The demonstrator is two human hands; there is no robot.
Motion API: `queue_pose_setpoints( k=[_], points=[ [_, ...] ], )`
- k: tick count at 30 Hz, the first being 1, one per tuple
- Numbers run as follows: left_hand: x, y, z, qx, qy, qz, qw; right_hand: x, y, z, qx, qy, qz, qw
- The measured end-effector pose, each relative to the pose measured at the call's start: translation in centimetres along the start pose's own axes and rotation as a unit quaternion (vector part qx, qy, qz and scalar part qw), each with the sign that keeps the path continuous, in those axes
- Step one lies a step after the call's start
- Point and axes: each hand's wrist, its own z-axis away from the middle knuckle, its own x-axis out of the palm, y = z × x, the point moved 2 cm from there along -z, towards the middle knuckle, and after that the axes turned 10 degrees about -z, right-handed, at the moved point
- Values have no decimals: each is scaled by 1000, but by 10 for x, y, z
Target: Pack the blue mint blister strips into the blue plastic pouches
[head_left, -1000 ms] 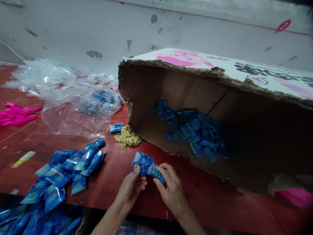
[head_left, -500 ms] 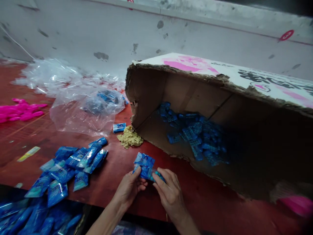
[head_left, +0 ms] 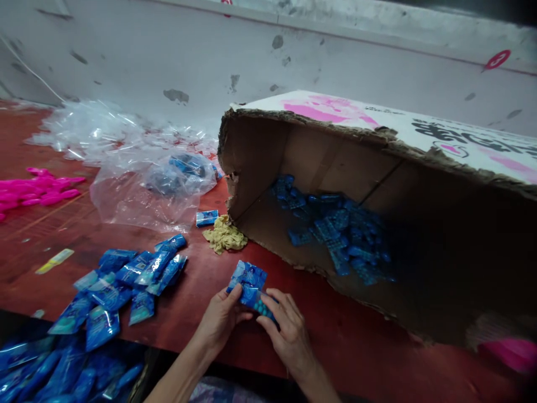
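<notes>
My left hand (head_left: 224,310) pinches a blue printed packet (head_left: 247,275) between thumb and fingers, low over the front of the red table. At the packet's lower right side, the fingers of my right hand (head_left: 287,327) close on a small clear piece with turquoise balls (head_left: 264,309). That piece touches the packet; whether it sits inside the packet's mouth I cannot tell. Left of my hands lies a loose pile of filled blue packets (head_left: 111,291). A large cardboard box (head_left: 255,162) on its side opens toward me, with many dark blue bead-like pieces (head_left: 339,229) inside.
A crumpled yellowish cloth-like lump (head_left: 225,235) and a small blue card (head_left: 207,218) lie by the box corner. Behind are clear plastic bags (head_left: 142,190). Pink plastic pieces (head_left: 37,187) are far left. More blue packets (head_left: 62,372) fill a container below the table edge.
The fingers of my right hand have shifted slightly on the piece with turquoise balls, and more of the balls show. My left hand keeps its hold on the packet.
</notes>
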Motion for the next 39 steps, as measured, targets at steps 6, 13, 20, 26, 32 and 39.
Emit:
queue_pose_setpoints(
  k=[6,13,20,26,32,39],
  points=[
    [-2,-2,-2,-13,-4,1,1000,2,3,4,18,-20,-22,999],
    [-3,-7,-3,27,28,-13,999,4,6,5,18,4,-32,999],
    [2,-9,1,24,28,0,999,5,5,6,71,28,-121,990],
    [13,-10,5,-21,0,57,998,21,3,15,85,78,-85,990],
    [9,-7,4,-54,-36,53,996,20,-5,12,114,30,-160,980],
    [0,3,8,-75,-162,58,982,9,14,3,217,-6,-462,860]
  ],
)
